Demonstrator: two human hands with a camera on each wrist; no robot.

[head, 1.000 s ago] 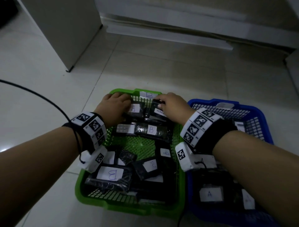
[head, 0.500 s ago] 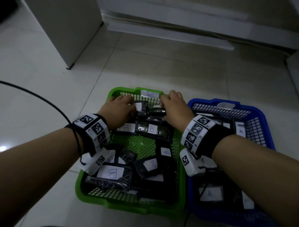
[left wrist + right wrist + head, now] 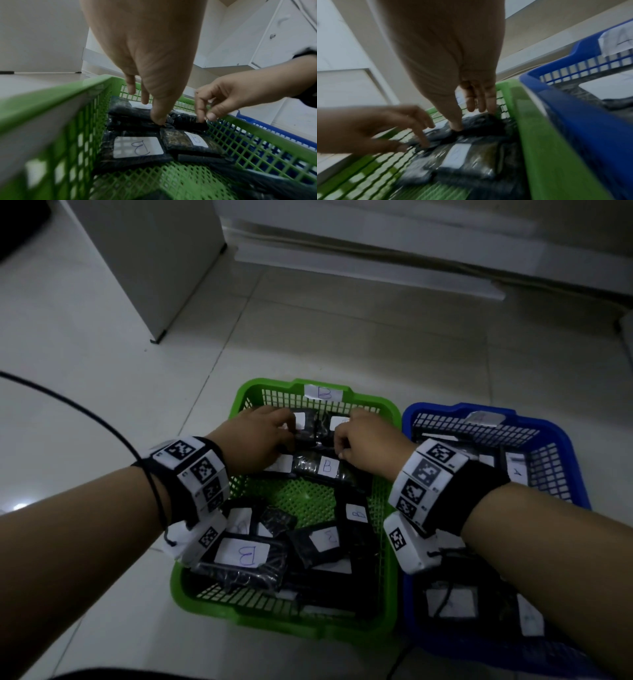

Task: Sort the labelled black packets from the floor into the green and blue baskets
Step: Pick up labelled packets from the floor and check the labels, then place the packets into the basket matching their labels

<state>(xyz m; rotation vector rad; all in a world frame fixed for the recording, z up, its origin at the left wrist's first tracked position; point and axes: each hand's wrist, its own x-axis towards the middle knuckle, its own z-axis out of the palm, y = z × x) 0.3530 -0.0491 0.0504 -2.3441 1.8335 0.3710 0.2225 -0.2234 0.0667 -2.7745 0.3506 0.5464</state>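
Observation:
The green basket (image 3: 274, 386), tagged B on its far rim, holds several black packets with white B labels (image 3: 325, 467). The blue basket (image 3: 442, 409), tagged A, stands against its right side with packets inside. Both hands are at the green basket's far end. My left hand (image 3: 287, 428) lies with fingers nearly straight, its thumb tip touching a back-row packet (image 3: 130, 109). My right hand (image 3: 342, 436) has curled fingers and pinches the neighbouring black packet (image 3: 481, 121) between thumb and fingers. Its label is hidden.
A black cable (image 3: 85, 412) runs across the white floor tiles on the left. A white cabinet (image 3: 137, 251) stands at the far left, and a low wall ledge (image 3: 376, 268) runs along the back. Bare tiles lie beyond the baskets.
Both hands have drawn back a little from the green basket's far rim. The right hand's fingers, stretched out before, are now curled on a back-row packet.

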